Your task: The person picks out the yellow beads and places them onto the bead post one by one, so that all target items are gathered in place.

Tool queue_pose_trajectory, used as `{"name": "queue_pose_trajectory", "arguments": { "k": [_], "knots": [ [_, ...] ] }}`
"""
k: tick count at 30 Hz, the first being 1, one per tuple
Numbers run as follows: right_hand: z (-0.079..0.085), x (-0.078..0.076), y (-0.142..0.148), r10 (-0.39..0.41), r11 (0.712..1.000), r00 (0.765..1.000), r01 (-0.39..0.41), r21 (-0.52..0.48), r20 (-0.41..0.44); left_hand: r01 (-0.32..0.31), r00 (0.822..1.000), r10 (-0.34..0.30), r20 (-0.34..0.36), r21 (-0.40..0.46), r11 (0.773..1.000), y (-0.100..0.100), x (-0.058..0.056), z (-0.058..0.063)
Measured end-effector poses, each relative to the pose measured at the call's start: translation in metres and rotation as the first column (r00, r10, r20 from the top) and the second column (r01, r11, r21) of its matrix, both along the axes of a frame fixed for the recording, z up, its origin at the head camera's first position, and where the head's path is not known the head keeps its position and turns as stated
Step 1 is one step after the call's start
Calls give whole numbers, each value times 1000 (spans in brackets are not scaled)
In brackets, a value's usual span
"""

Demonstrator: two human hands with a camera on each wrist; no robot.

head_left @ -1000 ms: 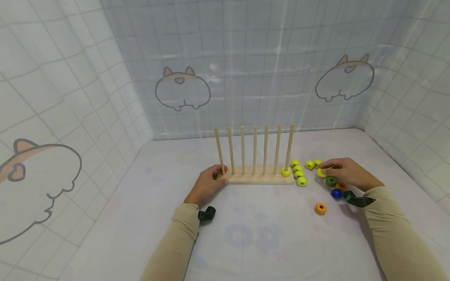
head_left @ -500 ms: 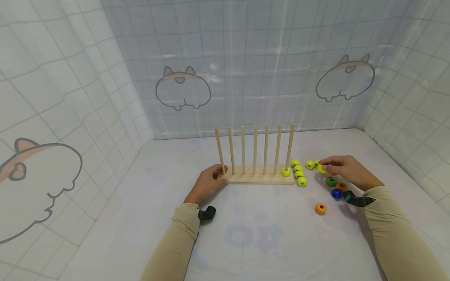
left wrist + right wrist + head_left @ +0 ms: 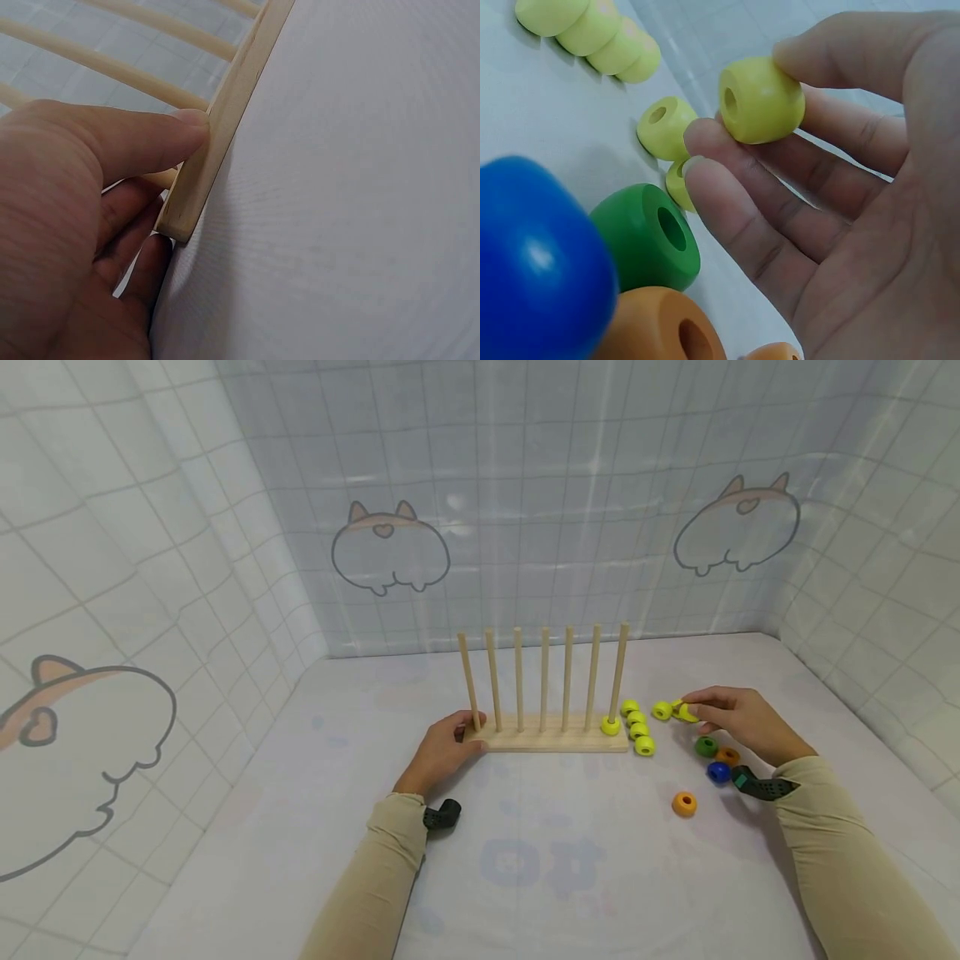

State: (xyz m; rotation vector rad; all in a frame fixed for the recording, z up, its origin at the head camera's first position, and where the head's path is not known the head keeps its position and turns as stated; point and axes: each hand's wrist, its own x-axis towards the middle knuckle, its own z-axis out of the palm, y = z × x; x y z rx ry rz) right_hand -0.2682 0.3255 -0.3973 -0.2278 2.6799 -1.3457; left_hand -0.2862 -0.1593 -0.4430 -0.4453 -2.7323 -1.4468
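A wooden peg rack [image 3: 551,743] with several upright pegs stands on the table, a yellow bead [image 3: 611,727] around the foot of its rightmost peg. My left hand [image 3: 441,753] grips the rack's left end; in the left wrist view the thumb lies on the base near a peg, with other fingers behind the end. Off to the right, my right hand [image 3: 738,718] pinches a yellow bead [image 3: 761,101] between thumb and fingers. That bead's hole faces sideways in the right wrist view. Close beyond it on the table lie two more yellow beads [image 3: 666,127].
Several yellow beads [image 3: 637,732] form a row beside the rack's right end. Nearer the right wrist sit a green bead [image 3: 707,746], an orange-brown bead [image 3: 727,757] and a blue bead [image 3: 718,772]. A light orange bead [image 3: 684,804] lies closer to the front.
My right hand, with the yellow bead pinched in it, has risen slightly and shifted away from the green bead. The left hand and the rack have stayed in place.
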Motion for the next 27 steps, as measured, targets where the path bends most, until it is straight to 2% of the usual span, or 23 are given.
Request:
{"name": "queue_pose_trajectory", "arguments": {
  "k": [17,27],
  "knots": [
    [1,-1,-3,-42,999,999,42,5,0,3,1000,-3,1,-2,1000,1,-2,-1],
    [-1,-2,-2,-23,999,1000,23,-30,7,0,1000,0,6,-3,1000,0,-1,-1]
  ]
}}
